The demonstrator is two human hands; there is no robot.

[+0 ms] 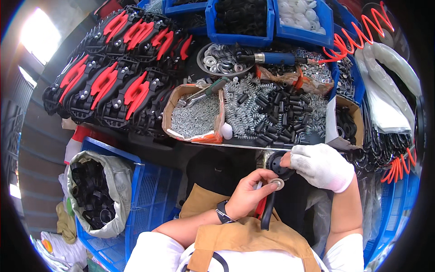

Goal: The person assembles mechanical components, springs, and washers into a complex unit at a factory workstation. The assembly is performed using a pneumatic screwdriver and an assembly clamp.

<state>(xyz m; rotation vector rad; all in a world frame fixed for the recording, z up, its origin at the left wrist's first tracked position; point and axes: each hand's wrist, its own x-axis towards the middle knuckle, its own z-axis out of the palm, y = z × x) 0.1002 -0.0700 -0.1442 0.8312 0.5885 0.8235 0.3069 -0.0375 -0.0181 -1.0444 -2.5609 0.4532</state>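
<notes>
My left hand (248, 194), bare with a dark wristband, pinches a round metal washer (278, 183) between thumb and fingers. Just beyond it is a black round plastic part (277, 164) with small holes in its face. A black curved handle (268, 211) hangs below the washer, with a bit of red beside it. My right hand (317, 167) wears a white glove with bare fingertips. Its fingers are bent together on the right side of the round part; whether something small lies under them is hidden.
Black-and-red tool assemblies (108, 86) are stacked at the left. Across the bench lie a washer bowl (200, 58), a carton of small screws (195, 119), springs (244, 97), black sleeves (283, 111) and a blue air screwdriver (276, 58). A sack of black parts (124, 181) sits in a blue crate (152, 199).
</notes>
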